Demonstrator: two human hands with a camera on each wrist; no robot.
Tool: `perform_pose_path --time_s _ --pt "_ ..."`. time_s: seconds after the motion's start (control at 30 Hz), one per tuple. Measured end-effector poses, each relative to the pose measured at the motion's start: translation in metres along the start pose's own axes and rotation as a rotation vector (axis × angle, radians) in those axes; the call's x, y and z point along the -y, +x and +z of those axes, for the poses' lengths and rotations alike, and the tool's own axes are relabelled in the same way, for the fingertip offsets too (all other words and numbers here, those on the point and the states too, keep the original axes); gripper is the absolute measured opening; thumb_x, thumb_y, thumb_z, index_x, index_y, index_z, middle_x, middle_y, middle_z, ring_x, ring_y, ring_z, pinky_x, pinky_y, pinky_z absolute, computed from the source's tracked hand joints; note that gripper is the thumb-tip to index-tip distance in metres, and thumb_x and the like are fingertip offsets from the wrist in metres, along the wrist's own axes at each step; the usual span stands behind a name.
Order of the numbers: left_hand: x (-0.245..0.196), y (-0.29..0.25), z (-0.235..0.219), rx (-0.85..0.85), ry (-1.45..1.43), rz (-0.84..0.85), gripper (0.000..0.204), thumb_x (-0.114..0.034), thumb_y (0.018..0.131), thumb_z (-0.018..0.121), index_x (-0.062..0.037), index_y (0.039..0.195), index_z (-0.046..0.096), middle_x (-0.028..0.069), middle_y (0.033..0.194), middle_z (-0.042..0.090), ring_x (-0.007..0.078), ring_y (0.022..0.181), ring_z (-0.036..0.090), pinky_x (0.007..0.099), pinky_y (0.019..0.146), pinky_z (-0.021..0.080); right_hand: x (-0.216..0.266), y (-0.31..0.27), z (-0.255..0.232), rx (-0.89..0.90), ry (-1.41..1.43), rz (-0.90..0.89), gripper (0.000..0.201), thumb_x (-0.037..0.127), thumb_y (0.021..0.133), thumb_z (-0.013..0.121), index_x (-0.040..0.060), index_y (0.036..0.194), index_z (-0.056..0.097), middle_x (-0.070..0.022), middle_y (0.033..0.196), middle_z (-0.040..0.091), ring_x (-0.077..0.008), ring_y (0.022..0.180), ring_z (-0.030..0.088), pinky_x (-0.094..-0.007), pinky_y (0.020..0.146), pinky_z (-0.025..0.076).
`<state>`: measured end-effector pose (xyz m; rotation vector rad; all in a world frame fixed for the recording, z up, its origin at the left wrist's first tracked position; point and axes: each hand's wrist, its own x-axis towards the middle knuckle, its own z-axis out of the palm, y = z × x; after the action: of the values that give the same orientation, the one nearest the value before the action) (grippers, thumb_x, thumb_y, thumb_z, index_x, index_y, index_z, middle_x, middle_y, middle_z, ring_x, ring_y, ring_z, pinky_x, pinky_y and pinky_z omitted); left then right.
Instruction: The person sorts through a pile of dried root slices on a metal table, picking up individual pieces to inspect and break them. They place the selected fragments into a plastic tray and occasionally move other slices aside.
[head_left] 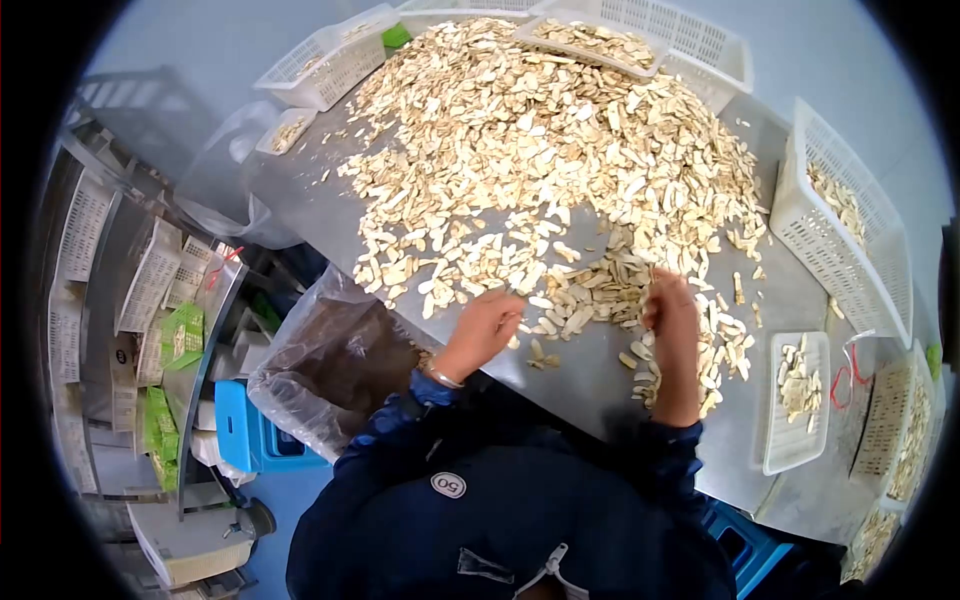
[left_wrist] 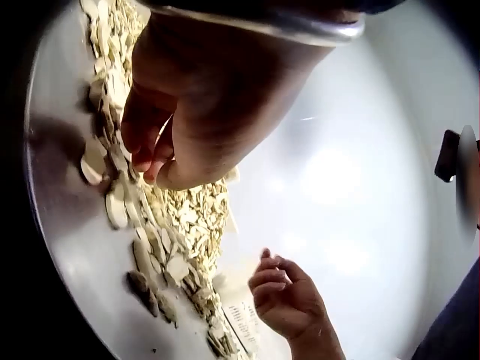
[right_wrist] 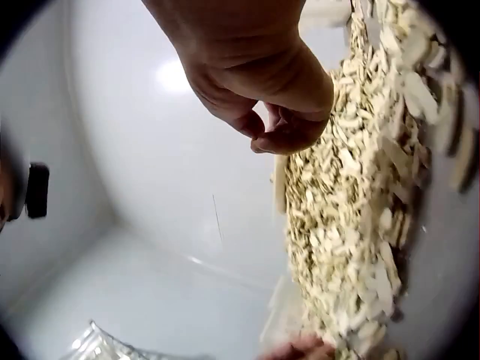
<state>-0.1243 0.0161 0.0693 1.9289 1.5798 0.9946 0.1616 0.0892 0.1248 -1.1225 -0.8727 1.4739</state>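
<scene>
A broad heap of pale dried slices (head_left: 560, 140) covers the steel table (head_left: 300, 190). Over the heap's near edge is my left hand (head_left: 485, 330), its fingers curled in toward the thumb; no slice shows in it. To the right, my right hand (head_left: 672, 305) hangs over a patch of darker slices (head_left: 605, 285). In the right wrist view its thumb and fingertips (right_wrist: 271, 141) come together in a loop, with no slice visible between them. A small cluster of slices (head_left: 542, 355) lies apart, close to the table's front edge.
White perforated baskets (head_left: 850, 220) stand along the right and back, one bearing a shallow tray of slices (head_left: 600, 45). At right lies a white tray (head_left: 775, 440) with some slices. A plastic-lined bin (head_left: 280, 370) and a blue stool (head_left: 235, 425) stand below left.
</scene>
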Motion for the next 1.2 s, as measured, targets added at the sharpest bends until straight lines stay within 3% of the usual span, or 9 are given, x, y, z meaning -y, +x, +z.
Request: perform_pose_path --time_s 0.07,0.1,0.13,0.3,0.5,0.7,0.97,1.07,1.2 --pt "-0.008 0.014 0.013 -0.076 0.095 0.16 0.01 -0.005 0.086 0.066 -0.0041 0.096 0.067 0.0111 0.091 0.065 0.0293 0.082 0.063 0.0366 0.072 0.052 -0.035 -0.017 0.012 0.129 -0.585 -0.044 0.024 0.016 0.096 0.061 0.0044 0.115 0.068 -0.0035 0.073 0.064 -0.0127 0.062 0.061 -0.0282 0.058 0.048" --pt "-0.01 0.019 0.017 -0.11 0.139 0.244 0.012 -0.005 0.085 0.066 -0.0046 0.097 0.067 0.0114 0.093 0.065 0.032 0.086 0.063 0.0383 0.075 0.053 -0.038 -0.031 0.02 0.195 -0.912 -0.316 0.025 0.015 0.092 0.063 0.0043 0.114 0.068 -0.0103 0.072 0.067 -0.0219 0.063 0.066 -0.0336 0.061 0.051" --pt "-0.009 0.022 0.018 -0.08 0.18 0.224 0.012 -0.005 0.084 0.066 -0.0051 0.096 0.068 0.0112 0.095 0.066 0.0327 0.088 0.063 0.0391 0.076 0.053 -0.048 -0.039 0.024 0.195 -0.937 -0.346 0.033 0.015 0.088 0.067 0.0049 0.119 0.066 -0.0154 0.076 0.068 -0.0316 0.068 0.067 -0.04 0.063 0.052" --pt "0.007 0.025 0.023 -0.08 0.303 0.137 0.009 -0.006 0.083 0.066 -0.0074 0.092 0.067 0.009 0.093 0.064 0.0319 0.09 0.063 0.041 0.075 0.053 -0.071 -0.047 0.026 0.152 -1.249 -0.311 0.05 0.016 0.085 0.067 0.0064 0.133 0.056 -0.0169 0.075 0.067 -0.036 0.071 0.067 -0.0455 0.063 0.051" --pt "0.012 0.002 0.002 -0.171 0.283 0.004 0.011 -0.004 0.084 0.065 -0.0045 0.095 0.067 0.0124 0.094 0.066 0.0345 0.088 0.064 0.0413 0.074 0.053 -0.088 -0.044 0.036 0.348 -1.196 -0.236 0.047 0.012 0.085 0.064 0.0114 0.132 0.056 -0.0167 0.084 0.069 -0.0378 0.08 0.067 -0.0481 0.069 0.052" --pt "-0.004 -0.018 0.012 -0.085 0.18 0.118 0.017 -0.005 0.084 0.067 -0.0046 0.101 0.067 0.0132 0.101 0.066 0.0356 0.094 0.062 0.041 0.082 0.052 -0.085 -0.033 0.035 0.172 -1.327 -0.426 0.039 0.003 0.084 0.059 0.0101 0.122 0.059 -0.0156 0.104 0.064 -0.0366 0.088 0.067 -0.0465 0.07 0.054" --pt "-0.019 0.003 0.025 0.047 0.257 0.229 0.022 -0.004 0.083 0.069 -0.0056 0.104 0.068 0.0103 0.104 0.067 0.0326 0.093 0.062 0.0385 0.079 0.052 -0.078 -0.03 0.031 0.106 -1.255 -0.444 0.041 -0.001 0.083 0.057 0.0089 0.122 0.063 -0.0165 0.103 0.062 -0.0377 0.089 0.065 -0.0458 0.073 0.053" --pt "-0.013 0.004 0.026 0.014 0.279 0.203 0.022 -0.004 0.083 0.069 -0.0047 0.105 0.069 0.0102 0.097 0.067 0.0325 0.085 0.063 0.0371 0.074 0.053 -0.083 -0.027 0.022 0.114 -1.239 -0.508 0.039 -0.002 0.083 0.056 0.0088 0.12 0.063 -0.0159 0.103 0.061 -0.0378 0.09 0.063 -0.0456 0.075 0.053" --pt "-0.004 -0.001 0.024 -0.067 -0.02 -0.022 0.019 -0.003 0.088 0.068 -0.0016 0.107 0.068 0.0079 0.086 0.065 0.0211 0.069 0.062 0.0314 0.064 0.051 -0.09 -0.023 0.024 0.124 -1.219 -0.514 0.029 0.001 0.084 0.06 0.0072 0.112 0.065 -0.015 0.101 0.061 -0.0372 0.091 0.063 -0.0452 0.077 0.052"
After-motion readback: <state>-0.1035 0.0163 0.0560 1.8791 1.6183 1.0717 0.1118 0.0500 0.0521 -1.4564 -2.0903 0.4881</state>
